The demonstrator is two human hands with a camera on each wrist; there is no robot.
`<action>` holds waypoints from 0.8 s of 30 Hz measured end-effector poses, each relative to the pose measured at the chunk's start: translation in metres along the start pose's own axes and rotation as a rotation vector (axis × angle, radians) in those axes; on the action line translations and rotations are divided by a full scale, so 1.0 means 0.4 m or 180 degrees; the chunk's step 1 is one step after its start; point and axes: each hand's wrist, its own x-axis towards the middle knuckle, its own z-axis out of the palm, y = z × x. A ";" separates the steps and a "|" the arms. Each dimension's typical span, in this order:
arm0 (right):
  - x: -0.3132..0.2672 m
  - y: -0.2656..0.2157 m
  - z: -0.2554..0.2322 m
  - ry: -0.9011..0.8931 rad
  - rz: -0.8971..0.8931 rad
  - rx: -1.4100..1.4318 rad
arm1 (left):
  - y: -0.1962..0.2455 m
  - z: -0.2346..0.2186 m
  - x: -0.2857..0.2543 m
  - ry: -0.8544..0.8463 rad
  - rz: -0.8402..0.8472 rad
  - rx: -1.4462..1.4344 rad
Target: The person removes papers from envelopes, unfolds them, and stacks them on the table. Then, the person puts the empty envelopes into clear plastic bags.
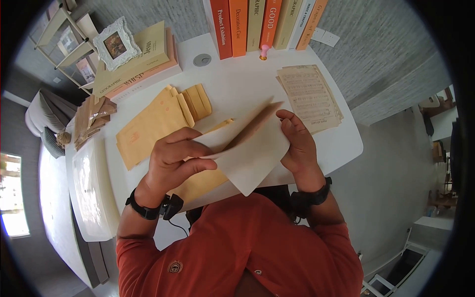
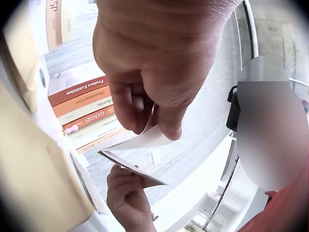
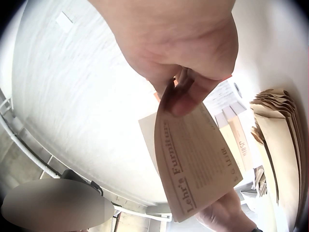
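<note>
Above the front of the white desk, both hands hold a cream paper (image 1: 255,166) that bends open, with a brownish inner side in the gap. My left hand (image 1: 175,157) pinches its left edge between thumb and fingers. At the upper right edge, my right hand (image 1: 300,146) pinches it the same way. In the right wrist view, printing shows on a paper sheet (image 3: 193,169), with the heading "Lehr's Furniture". Beside the left hand lies a stack of yellow kraft envelopes (image 1: 151,128). Another kraft envelope (image 1: 198,184) lies beneath the hands, partly hidden.
Smaller kraft envelopes (image 1: 199,100) lie behind the stack. Aged printed sheets (image 1: 311,96) lie at the right. A pink-handled stamp (image 1: 264,51) stands before upright books (image 1: 238,27). Stacked books (image 1: 148,54) carry a white picture frame (image 1: 117,44). Brown paper packets (image 1: 94,119) lie far left.
</note>
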 end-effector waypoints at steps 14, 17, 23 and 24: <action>-0.092 -0.075 -0.014 -0.1502 -0.0530 -0.1320 | -0.007 -0.028 0.046 0.0847 -0.1194 -0.2070; -0.017 -0.107 -0.012 -0.1794 -0.0471 -0.1275 | 0.001 -0.033 0.076 -0.0064 -0.0331 -0.2541; 0.041 -0.055 0.084 -0.2327 0.0235 -0.1438 | 0.009 0.008 0.122 -0.0402 0.0207 -0.2693; 0.028 -0.076 0.097 -0.2290 0.0410 -0.2117 | 0.003 0.012 0.121 -0.0330 0.0191 -0.2746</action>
